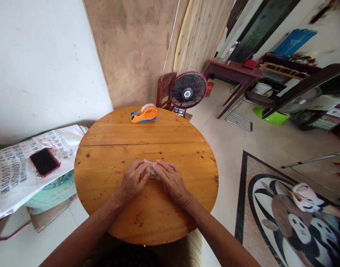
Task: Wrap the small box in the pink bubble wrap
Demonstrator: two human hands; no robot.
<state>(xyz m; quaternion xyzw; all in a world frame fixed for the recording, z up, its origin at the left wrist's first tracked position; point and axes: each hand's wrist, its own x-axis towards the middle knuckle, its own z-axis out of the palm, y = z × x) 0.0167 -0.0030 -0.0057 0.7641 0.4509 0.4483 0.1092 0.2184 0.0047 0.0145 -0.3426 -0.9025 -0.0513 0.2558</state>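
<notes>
Both hands meet over a small, pale, crinkled bundle at the middle of the round wooden table. My left hand grips it from the left, thumb on the near side and fingers curled on the far side. From the right, my right hand closes on the same bundle, its fingers bent over the top. Much of the bundle is hidden under the fingers, so I cannot tell what it is. Toward the table's far edge stands an orange and blue tape dispenser with a roll of clear tape.
Left of the table, a phone lies on a printed white sack. A red fan stands behind the table by a wooden chair. At right are a dark red desk and a person's foot in a light shoe.
</notes>
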